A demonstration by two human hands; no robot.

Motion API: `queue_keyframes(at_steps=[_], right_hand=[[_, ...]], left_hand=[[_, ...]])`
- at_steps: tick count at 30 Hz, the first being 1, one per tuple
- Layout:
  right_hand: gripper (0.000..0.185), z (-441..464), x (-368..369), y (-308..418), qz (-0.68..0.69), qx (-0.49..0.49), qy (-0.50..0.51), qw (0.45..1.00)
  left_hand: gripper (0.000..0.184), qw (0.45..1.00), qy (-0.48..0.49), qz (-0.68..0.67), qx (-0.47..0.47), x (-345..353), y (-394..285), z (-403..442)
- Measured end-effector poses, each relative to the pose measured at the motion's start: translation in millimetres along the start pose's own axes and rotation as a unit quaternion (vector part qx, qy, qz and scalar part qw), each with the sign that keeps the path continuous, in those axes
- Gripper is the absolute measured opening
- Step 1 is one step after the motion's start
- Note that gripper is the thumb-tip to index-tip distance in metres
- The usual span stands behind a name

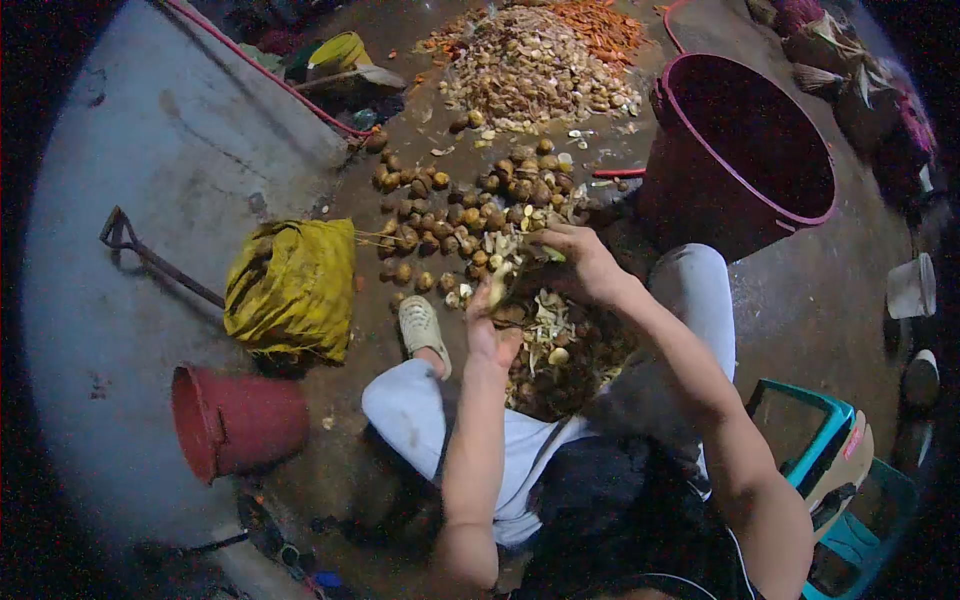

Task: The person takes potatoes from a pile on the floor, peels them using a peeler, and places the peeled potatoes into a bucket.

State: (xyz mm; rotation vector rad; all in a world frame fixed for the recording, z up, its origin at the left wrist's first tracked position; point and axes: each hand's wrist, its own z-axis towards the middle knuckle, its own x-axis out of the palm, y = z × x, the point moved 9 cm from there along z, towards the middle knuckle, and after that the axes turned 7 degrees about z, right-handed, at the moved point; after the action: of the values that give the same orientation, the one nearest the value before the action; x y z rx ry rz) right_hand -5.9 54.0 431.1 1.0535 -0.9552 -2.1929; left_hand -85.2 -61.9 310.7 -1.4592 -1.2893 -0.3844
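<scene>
Between my knees, my left hand is closed around a pale yellowish piece, perhaps a peeled root; its kind does not show clearly. Just right of it and slightly higher, my right hand has its fingers curled, with a small green bit at the fingertips. Whatever it grips is dark and blurred. Below both hands lies a heap of pale and brown peelings. Beyond them, brown round roots or tubers are spread over the floor, with several pale peeled pieces among them.
A large maroon tub stands at right. Farther away are a pile of pale pieces and orange ones. At left are a yellow sack, a red bucket and a long handle. Teal stools stand at lower right.
</scene>
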Motion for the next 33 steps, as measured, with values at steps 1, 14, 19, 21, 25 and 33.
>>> queue_keyframes(at_steps=[1, 14, 19, 21, 25, 33], right_hand=[[0.05, -4.2, 6.2, -9.9, -0.016, 0.046, 0.013, 0.999], [0.047, -8.2, 2.0, -4.5, 0.015, 0.017, 0.022, 1.0], [0.037, 8.3, -40.9, -39.1, 0.169, 0.147, -0.084, 0.971], [0.036, 14.5, -51.2, -34.6, 0.165, 0.111, -0.088, 0.976], [0.038, -7.7, -1.3, 5.9, 0.029, -0.045, 0.005, 0.999], [0.034, 3.9, -39.5, -54.4, 0.247, 0.23, -0.088, 0.937]], left_hand=[[0.033, 1.0, -0.021, 0.0, 0.013, -2.3, -0.3, -0.7], [0.031, 0.998, -0.015, 0.054, -0.026, -5.4, -3.6, -4.6], [0.029, 0.985, 0.058, 0.151, -0.057, -8.2, 6.1, -10.1], [0.026, 0.993, -0.04, 0.103, -0.049, -13.8, 1.3, -13.0], [0.024, 0.994, -0.045, 0.101, -0.007, -12.7, -9.8, -10.6], [0.031, 0.986, -0.001, 0.154, -0.057, -13.9, 0.8, -9.8]])
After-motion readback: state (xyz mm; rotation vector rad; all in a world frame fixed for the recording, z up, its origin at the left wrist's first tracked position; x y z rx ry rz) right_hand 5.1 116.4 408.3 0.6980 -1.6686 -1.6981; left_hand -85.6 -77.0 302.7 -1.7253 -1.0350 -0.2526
